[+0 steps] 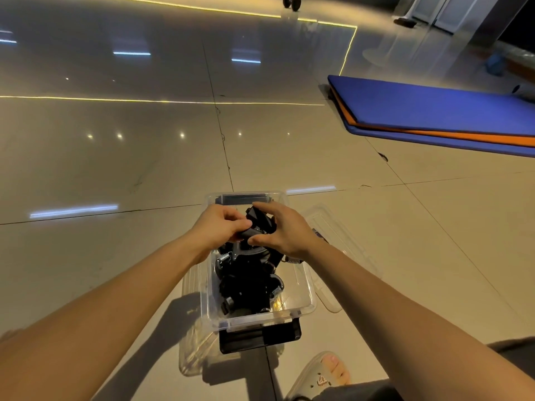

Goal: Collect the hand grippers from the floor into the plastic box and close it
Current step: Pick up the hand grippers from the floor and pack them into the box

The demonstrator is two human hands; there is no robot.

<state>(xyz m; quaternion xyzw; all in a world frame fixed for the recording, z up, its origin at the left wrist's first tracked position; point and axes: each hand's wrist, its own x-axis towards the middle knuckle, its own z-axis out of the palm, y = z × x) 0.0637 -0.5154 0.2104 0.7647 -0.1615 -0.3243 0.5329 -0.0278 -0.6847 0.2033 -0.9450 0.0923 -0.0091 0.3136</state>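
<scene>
Two hands, one hand gripper (259,224), right over the plastic box (260,318)!
The left hand (221,227) is curled round one black handle, the right hand (285,233) clasps the other, holding it just above the pile of grippers (249,282) already in the clear box on the floor; the lid (338,244) lies beside it, a blue mat (434,108) far right.
</scene>
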